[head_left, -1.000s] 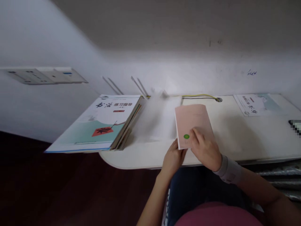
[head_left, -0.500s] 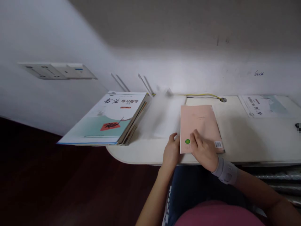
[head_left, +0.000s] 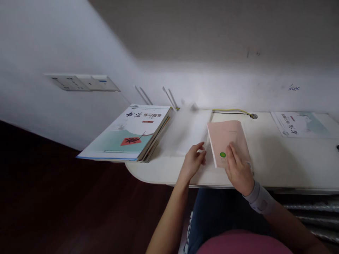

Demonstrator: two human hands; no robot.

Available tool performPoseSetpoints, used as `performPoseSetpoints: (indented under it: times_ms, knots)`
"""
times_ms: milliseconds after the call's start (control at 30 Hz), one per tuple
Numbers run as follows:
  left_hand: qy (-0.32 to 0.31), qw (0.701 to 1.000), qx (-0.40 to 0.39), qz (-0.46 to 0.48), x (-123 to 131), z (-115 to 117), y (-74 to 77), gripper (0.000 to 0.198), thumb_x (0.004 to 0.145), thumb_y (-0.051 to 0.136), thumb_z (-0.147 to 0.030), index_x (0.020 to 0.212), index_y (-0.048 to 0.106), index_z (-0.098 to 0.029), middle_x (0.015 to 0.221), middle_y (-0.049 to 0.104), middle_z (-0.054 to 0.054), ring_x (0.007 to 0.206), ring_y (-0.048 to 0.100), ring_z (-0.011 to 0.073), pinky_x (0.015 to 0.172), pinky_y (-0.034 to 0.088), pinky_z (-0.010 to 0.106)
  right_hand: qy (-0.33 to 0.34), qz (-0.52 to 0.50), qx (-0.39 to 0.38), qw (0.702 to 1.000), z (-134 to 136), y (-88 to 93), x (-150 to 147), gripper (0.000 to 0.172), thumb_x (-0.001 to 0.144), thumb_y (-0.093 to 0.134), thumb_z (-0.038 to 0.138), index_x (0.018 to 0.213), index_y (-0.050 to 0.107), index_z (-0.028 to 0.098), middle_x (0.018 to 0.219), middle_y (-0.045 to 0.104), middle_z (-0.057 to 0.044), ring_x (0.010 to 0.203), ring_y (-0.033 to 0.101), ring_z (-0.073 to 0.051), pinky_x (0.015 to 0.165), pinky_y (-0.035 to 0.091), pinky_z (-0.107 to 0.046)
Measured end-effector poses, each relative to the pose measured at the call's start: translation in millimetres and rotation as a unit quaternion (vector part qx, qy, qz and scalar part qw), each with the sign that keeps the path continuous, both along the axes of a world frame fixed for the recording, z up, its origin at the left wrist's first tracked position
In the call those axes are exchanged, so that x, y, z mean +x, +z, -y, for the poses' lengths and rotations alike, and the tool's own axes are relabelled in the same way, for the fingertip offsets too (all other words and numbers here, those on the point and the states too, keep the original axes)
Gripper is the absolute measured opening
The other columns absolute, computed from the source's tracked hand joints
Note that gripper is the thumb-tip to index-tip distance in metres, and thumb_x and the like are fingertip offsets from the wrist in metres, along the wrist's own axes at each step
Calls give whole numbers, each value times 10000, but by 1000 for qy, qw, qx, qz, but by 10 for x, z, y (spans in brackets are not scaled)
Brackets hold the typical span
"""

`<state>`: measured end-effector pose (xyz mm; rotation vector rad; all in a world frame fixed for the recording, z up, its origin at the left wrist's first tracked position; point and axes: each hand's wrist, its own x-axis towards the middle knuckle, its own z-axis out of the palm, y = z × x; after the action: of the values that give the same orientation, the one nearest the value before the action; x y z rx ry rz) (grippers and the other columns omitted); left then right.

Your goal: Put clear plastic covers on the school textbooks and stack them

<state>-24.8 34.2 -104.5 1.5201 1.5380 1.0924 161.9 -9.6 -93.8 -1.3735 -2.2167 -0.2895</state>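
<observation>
A thin pink booklet (head_left: 222,135) with a green round mark lies turned slightly askew over the white desk. My right hand (head_left: 239,173), with a grey band at the wrist, grips it by the lower right part, fingers on the cover and thumb out of sight. Just left of the booklet, my left hand (head_left: 194,160) holds nothing; its fingers are loosely bent and apart. Farther left stands a stack of books (head_left: 137,134), topped by one with a white and green cover and a red diamond.
A blurred white object (head_left: 185,127) with upright rods sits between the stack and the booklet. Another white and green workbook (head_left: 296,124) lies at the desk's right. A yellow cable (head_left: 233,110) runs along the wall into a desk hole. Wall sockets (head_left: 84,83) are at left.
My right hand has shifted the pink booklet slightly right and tilted it. My left hand has come away from the booklet's left edge. The view has shifted a little.
</observation>
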Motion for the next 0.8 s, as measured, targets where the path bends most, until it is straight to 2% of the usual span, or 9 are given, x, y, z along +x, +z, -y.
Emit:
performPoseSetpoints:
  times_ms: [67, 100, 233, 333, 400, 500, 567, 667, 800]
  knots:
    - [30, 993, 30, 106, -41, 33, -78, 447, 812, 514, -329, 1231, 492, -175, 1033, 531, 53, 563, 564, 70, 561, 515, 264, -17, -24, 14, 999, 6, -2, 23, 637, 840, 345, 106, 1449, 166, 48, 1414, 396, -208, 1163, 533, -273, 763, 547, -323]
    - [48, 992, 45, 110, -57, 55, -127, 452, 810, 511, -328, 1235, 490, -177, 1028, 531, 50, 559, 559, 66, 567, 515, 266, -15, -26, 14, 999, 11, -10, 18, 640, 838, 344, 102, 1449, 162, 42, 1416, 392, -210, 1164, 532, -272, 775, 545, -328]
    - [74, 990, 46, -112, -97, 143, -266, 394, 803, 449, -183, 1184, 537, -137, 960, 579, 79, 638, 588, 119, 700, 509, 314, 15, 63, -43, 997, 53, -106, -133, 534, 845, 367, 92, 1377, 359, 45, 1420, 381, -216, 1011, 620, -257, 734, 556, -337]
    - [46, 962, -5, -270, -91, 159, -215, 439, 818, 403, -136, 1250, 476, -139, 951, 612, 99, 790, 624, 190, 786, 483, 350, 29, 151, -105, 982, 85, -216, -278, 476, 839, 379, 59, 1309, 457, 64, 1409, 378, -242, 768, 666, -204, 577, 558, -322]
    - [30, 934, -47, -354, -66, 125, -124, 410, 845, 381, -162, 1247, 459, -169, 970, 614, 103, 801, 632, 219, 749, 484, 364, 41, 169, -120, 977, 90, -274, -324, 470, 840, 405, 65, 1308, 453, 63, 1400, 377, -260, 748, 666, -195, 556, 555, -311]
    - [22, 884, -69, -463, -22, -13, 14, 295, 882, 364, -225, 1137, 507, -187, 1007, 587, 118, 807, 633, 238, 709, 479, 367, 50, 165, -114, 978, 71, -308, -307, 485, 843, 471, 120, 1323, 434, 63, 1407, 363, -264, 825, 669, -220, 605, 563, -321]
    - [-6, 866, -54, -498, -5, -166, 76, 271, 894, 350, -229, 1089, 532, -181, 1043, 562, 133, 892, 617, 247, 737, 470, 359, 60, 170, -118, 976, 52, -303, -273, 493, 842, 510, 164, 1320, 439, 66, 1410, 357, -268, 823, 671, -231, 617, 566, -341]
    - [-58, 862, -46, -501, -5, -455, 121, 282, 890, 347, -211, 1046, 579, -182, 1083, 547, 130, 990, 582, 247, 781, 456, 339, 73, 178, -135, 972, 26, -280, -240, 539, 821, 586, 239, 1311, 445, 63, 1409, 355, -278, 856, 668, -250, 643, 569, -361]
    - [-78, 868, -56, -487, -22, -798, 102, 320, 879, 360, -216, 1107, 583, -219, 1147, 536, 99, 924, 611, 206, 774, 455, 300, 80, 178, -137, 971, -3, -241, -242, 614, 801, 635, 349, 1301, 446, 48, 1399, 378, -276, 1073, 590, -303, 702, 564, -362]
